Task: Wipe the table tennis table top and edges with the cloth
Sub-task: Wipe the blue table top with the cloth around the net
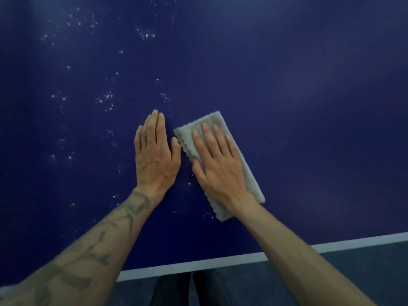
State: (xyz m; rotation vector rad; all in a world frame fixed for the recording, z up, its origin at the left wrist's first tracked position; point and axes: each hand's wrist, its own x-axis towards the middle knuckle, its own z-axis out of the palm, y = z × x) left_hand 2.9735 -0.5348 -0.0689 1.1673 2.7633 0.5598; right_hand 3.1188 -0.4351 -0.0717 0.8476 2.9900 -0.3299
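right hand [220, 171] flat, partly hiding cloth [212, 122]

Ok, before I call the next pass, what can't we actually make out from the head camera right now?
- Table: only the part near the white edge line shows; the rest is cut off by the frame.
- Surface beneath the cloth: hidden by the cloth and the right hand.
- Surface under the left hand: covered by the flat palm.
- White specks: too small to identify.

I saw the left hand [155, 155] lying flat, fingers straight and close together. The right hand [217, 166] lay flat beside it, fingers spread a little. Both arms reached forward, bare.
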